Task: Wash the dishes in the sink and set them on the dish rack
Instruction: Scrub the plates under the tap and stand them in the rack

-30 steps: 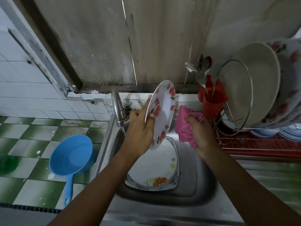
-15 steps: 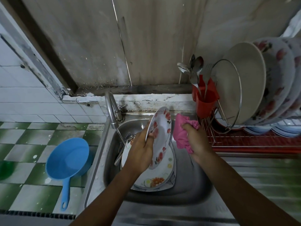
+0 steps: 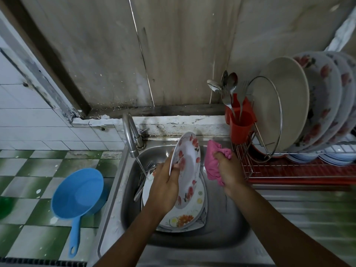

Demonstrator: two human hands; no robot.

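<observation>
My left hand (image 3: 165,187) grips the floral plate (image 3: 187,170) by its lower rim, thumb on the face and fingers curled behind. The plate stands on edge over the sink (image 3: 227,224). My right hand (image 3: 229,170) is clenched around the pink cloth (image 3: 212,162), which sits just beside the plate's face; I cannot confirm contact.

Status: this plate appears to be mid-wash and is not yet racked.

Remaining work: below it, a stack of plates (image 3: 183,218) lies in the basin, and cutlery (image 3: 144,176) lies at the basin's left under the thin stream from the tap (image 3: 131,135).

Completed work, as I judge it: further back on the right, the dish rack (image 3: 289,168) holds a row of upright plates (image 3: 317,105), and its red holder (image 3: 240,124) contains spoons. Several items remain.
</observation>
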